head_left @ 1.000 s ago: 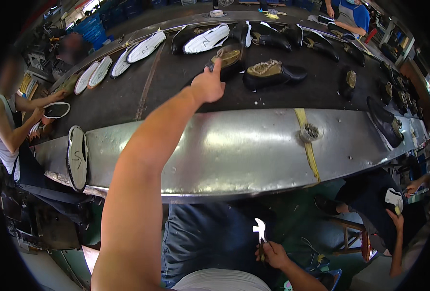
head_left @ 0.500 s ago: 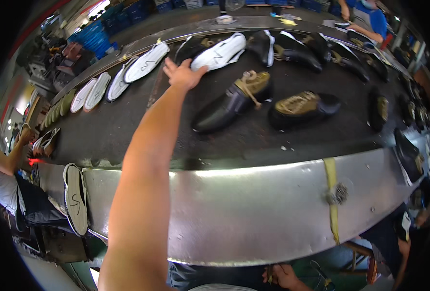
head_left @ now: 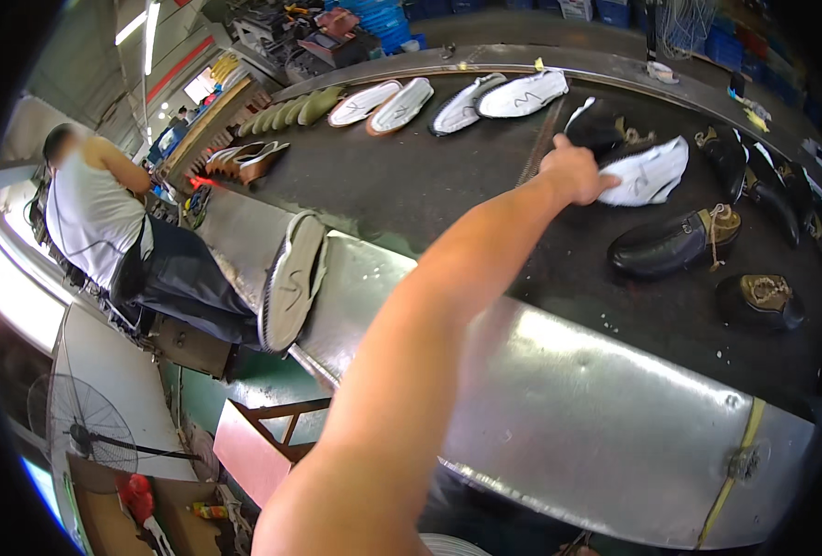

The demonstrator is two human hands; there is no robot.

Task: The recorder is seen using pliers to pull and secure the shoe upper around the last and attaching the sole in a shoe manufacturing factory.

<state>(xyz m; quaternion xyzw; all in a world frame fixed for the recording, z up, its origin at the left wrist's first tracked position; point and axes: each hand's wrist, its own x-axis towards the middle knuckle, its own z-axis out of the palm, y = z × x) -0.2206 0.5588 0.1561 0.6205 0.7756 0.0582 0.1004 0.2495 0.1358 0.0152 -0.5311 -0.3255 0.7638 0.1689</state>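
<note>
My left arm stretches across the dark belt (head_left: 466,176), and my left hand (head_left: 573,174) is at its far side. The index finger and thumb are apart, the thumb at the near end of a shoe with its white sole up (head_left: 653,172). Just beyond the fingers lies a black shoe (head_left: 592,128); whether they touch it I cannot tell. Nearer me are a black buckled shoe (head_left: 661,246) with a tan lace and a second black shoe (head_left: 753,304). Only a sliver of my right hand (head_left: 577,550) shows at the bottom edge, closed around something thin and dark.
White-soled shoes (head_left: 397,107) and green ones (head_left: 304,109) line the belt's far left. A beige-soled shoe (head_left: 292,283) stands at the metal ledge (head_left: 605,398), which a yellow strap (head_left: 742,440) crosses. A seated person (head_left: 96,208) works at left, above a fan (head_left: 79,434).
The view has swung left, so the belt and shoes appear farther right. My left hand stays beside the white-soled shoe, its fingers less spread. My right hand has nearly left the picture.
</note>
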